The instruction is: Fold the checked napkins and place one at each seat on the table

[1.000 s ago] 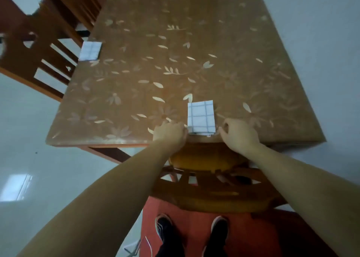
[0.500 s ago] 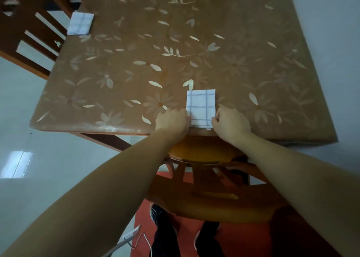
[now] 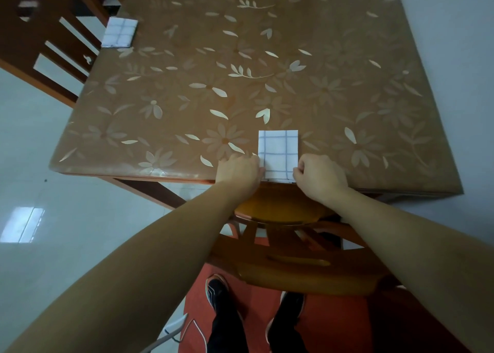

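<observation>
White checked napkin (image 3: 278, 149): folded, flat at the near edge of the table (image 3: 334, 58), between both hands.
Left hand (image 3: 238, 169): curled against its left edge; grip hidden.
Right hand (image 3: 318, 176): pinches its right edge.
2nd napkin (image 3: 119, 32): folded, at the far-left edge by a chair (image 3: 40, 45).

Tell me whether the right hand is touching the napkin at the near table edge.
Touching. The head view shows the right hand with its fingertips curled onto the lower right edge of the napkin, with no gap between them.
</observation>
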### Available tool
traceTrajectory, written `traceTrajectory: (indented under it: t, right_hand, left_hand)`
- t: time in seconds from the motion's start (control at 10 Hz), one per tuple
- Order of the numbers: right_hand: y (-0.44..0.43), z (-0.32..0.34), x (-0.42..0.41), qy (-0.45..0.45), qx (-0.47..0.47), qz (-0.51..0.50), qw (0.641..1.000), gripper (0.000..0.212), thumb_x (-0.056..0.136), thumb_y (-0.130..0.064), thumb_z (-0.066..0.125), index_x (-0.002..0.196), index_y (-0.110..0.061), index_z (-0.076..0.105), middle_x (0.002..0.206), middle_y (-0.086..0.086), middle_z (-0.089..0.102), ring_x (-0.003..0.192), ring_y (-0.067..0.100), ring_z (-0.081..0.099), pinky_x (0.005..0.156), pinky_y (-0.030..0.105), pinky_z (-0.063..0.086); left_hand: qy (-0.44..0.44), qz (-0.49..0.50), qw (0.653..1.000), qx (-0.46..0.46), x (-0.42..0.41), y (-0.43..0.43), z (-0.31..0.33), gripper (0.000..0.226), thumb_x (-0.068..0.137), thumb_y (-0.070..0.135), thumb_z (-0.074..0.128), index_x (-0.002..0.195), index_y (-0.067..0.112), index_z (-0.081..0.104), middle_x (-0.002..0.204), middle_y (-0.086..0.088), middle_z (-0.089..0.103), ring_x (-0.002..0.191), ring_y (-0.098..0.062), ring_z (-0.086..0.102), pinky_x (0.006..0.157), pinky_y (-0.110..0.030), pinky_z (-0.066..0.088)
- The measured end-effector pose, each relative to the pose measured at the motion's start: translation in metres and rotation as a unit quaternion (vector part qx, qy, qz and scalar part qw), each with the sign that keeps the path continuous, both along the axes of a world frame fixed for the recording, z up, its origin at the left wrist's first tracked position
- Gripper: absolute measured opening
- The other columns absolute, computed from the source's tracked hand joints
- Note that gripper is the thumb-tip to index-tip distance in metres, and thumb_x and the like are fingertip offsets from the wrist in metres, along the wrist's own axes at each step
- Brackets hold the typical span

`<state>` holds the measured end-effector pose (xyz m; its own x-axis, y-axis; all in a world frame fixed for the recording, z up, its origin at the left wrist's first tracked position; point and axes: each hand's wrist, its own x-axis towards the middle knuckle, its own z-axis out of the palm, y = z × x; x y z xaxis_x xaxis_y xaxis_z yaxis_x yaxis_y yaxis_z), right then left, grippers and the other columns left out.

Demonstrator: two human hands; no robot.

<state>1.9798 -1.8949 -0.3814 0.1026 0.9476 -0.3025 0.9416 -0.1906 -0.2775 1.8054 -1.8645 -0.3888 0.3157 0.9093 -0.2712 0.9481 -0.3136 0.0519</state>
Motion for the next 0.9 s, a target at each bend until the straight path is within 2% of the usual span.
traceTrajectory:
  t: [0.1,0.2,0.3,0.6,0.7,0.8,0.9]
  right_hand:
    - [-0.002,0.000,0.006,-0.003,0.002,-0.004,1.000,0.025,0.098,-0.028,0.049,0.076,-0.018,0.048,0.067,-0.001,0.050,0.057,0.015,0.048,0.053,0.029,0.039]
    - [-0.002,0.000,0.005,-0.003,0.005,-0.004,1.000,0.027,0.098,-0.028,0.048,0.073,-0.021,0.045,0.067,-0.002,0.050,0.059,0.016,0.050,0.055,0.031,0.043]
    - [-0.002,0.001,0.001,-0.003,0.007,0.000,1.000,0.035,0.099,-0.028,0.048,0.067,-0.027,0.033,0.066,-0.004,0.046,0.060,0.015,0.048,0.058,0.032,0.045]
    - [-0.002,0.004,0.002,-0.006,-0.007,0.000,1.000,0.033,0.099,-0.029,0.047,0.068,-0.025,0.035,0.066,-0.003,0.046,0.056,0.013,0.045,0.056,0.031,0.043]
    - [-0.002,0.008,0.004,-0.001,-0.009,0.003,1.000,0.031,0.098,-0.028,0.048,0.068,-0.023,0.039,0.066,-0.002,0.048,0.057,0.014,0.046,0.055,0.031,0.042]
    - [0.000,0.017,0.011,-0.005,-0.002,0.002,1.000,0.028,0.097,-0.029,0.050,0.072,-0.016,0.053,0.067,0.000,0.056,0.062,0.019,0.056,0.058,0.034,0.051]
    - [0.001,0.036,0.016,-0.024,-0.006,-0.019,1.000,0.027,0.095,-0.032,0.051,0.076,-0.015,0.058,0.068,0.000,0.059,0.063,0.018,0.057,0.058,0.033,0.050]
  left_hand:
    - [0.002,0.000,1.000,-0.008,0.006,0.000,0.000,0.035,0.103,0.039,0.034,0.111,0.014,0.057,0.106,-0.009,0.062,0.100,-0.028,0.056,0.081,-0.041,0.043]
    - [0.000,-0.005,1.000,-0.002,0.004,-0.001,0.000,0.035,0.103,0.039,0.035,0.111,0.014,0.058,0.106,-0.008,0.062,0.100,-0.028,0.057,0.082,-0.041,0.044]
    - [0.003,-0.006,1.000,-0.002,0.000,0.000,0.001,0.035,0.103,0.040,0.036,0.111,0.014,0.058,0.105,-0.007,0.063,0.100,-0.027,0.057,0.085,-0.042,0.048]
    - [0.005,-0.006,1.000,-0.009,0.003,-0.002,0.003,0.035,0.102,0.041,0.036,0.112,0.015,0.057,0.105,-0.006,0.061,0.101,-0.027,0.058,0.089,-0.046,0.050]
    - [0.001,-0.008,1.000,-0.026,0.002,-0.002,0.009,0.038,0.101,0.044,0.037,0.104,0.014,0.060,0.093,-0.004,0.060,0.090,-0.025,0.060,0.080,-0.040,0.051]
    - [0.000,-0.010,0.999,-0.032,-0.006,0.003,0.019,0.039,0.100,0.046,0.036,0.099,0.017,0.063,0.085,-0.002,0.063,0.081,-0.022,0.061,0.072,-0.034,0.052]
    - [0.004,0.028,0.999,-0.026,-0.018,0.006,0.035,0.040,0.099,0.044,0.035,0.083,0.021,0.063,0.075,0.001,0.060,0.075,-0.019,0.061,0.068,-0.032,0.052]
